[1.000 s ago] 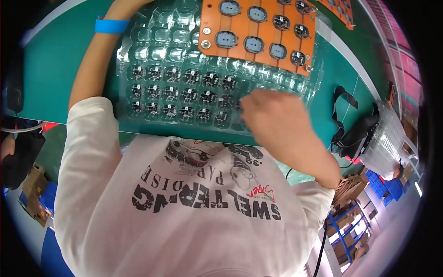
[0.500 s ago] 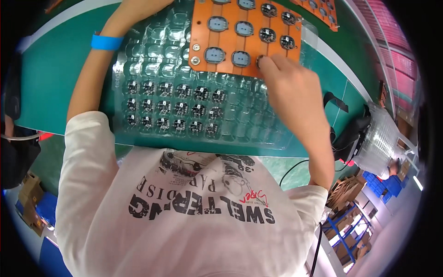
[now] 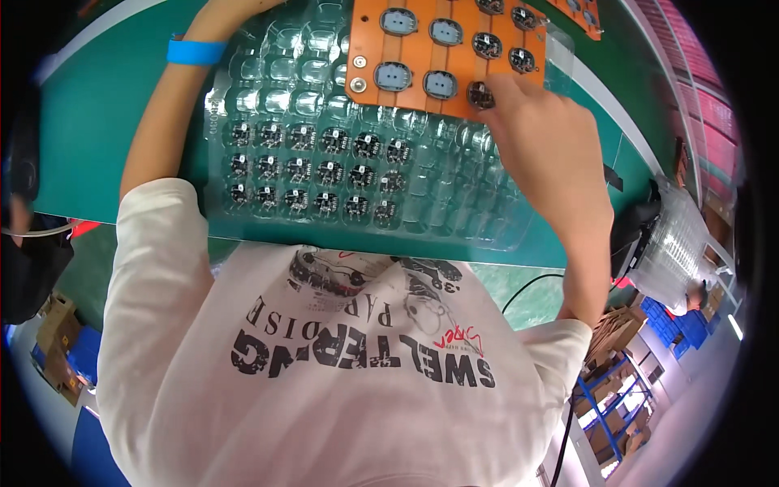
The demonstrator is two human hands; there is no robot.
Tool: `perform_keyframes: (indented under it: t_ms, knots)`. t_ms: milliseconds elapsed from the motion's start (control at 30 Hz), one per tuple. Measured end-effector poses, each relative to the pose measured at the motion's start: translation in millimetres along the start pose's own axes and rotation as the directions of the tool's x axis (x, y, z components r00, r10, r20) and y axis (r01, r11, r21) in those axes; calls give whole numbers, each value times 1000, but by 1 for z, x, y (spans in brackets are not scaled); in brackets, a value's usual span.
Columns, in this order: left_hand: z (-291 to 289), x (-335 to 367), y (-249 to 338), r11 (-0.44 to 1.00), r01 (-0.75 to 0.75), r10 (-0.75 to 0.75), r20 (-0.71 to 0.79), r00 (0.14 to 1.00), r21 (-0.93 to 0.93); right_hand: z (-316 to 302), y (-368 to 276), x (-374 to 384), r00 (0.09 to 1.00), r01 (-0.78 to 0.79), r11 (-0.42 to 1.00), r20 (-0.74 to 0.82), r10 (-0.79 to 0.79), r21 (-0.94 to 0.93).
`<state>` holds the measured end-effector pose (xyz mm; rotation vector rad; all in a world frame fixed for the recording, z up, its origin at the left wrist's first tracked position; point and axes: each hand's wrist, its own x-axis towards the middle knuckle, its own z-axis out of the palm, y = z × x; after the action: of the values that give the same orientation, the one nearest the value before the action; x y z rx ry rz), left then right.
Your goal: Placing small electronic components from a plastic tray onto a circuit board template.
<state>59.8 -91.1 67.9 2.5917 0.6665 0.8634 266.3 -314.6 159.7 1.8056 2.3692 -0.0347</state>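
Observation:
An orange fixture plate (image 3: 418, 96) with rows of oval pockets lies at the top, over the far part of a clear plastic blister tray (image 3: 316, 104). Its left pockets show grey inserts (image 3: 393, 76); several right ones hold small round black circuit boards (image 3: 487, 45). My right hand (image 3: 544, 134) is closed, fingertips pinched at a circuit board (image 3: 480, 96) in a pocket by the plate's near edge. My left hand (image 3: 243, 8) is at the top edge beyond the tray's far left, its fingers out of sight. More black circuit boards (image 3: 329, 172) fill three near rows of the tray's left side.
The green table (image 3: 89, 154) has its near edge against my shirt. Another orange plate (image 3: 586, 16) lies at the far right. A black strap (image 3: 613, 178) and stacked clear trays (image 3: 669, 235) are at right. A dark cable (image 3: 527, 286) hangs below the edge.
The whole view has shifted, so plate and tray appear higher and further right. My right fingertips stay at the same near-edge pocket, where more of the circuit board now shows.

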Motion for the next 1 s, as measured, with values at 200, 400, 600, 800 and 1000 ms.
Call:
perform_keyframes:
  t_ms: [200,400,600,800,1000]
  knots:
    - [1,2,2,1000,-6,6,3,1000,-6,22,-52,-11,994,53,943,68,-80,330]
    - [-1,1,5,1000,12,-12,16,1000,-1,20,-40,-8,984,161,924,14,-177,347]
    - [0,2,2,1000,-15,15,2,1000,-7,12,-21,9,971,14,992,-238,16,122]
    - [2,4,1,999,-38,38,-7,999,-21,16,-18,15,984,82,991,-168,-63,110]
    - [1,3,2,1000,-14,14,-3,1000,-28,21,-9,17,984,99,979,-167,-70,176]
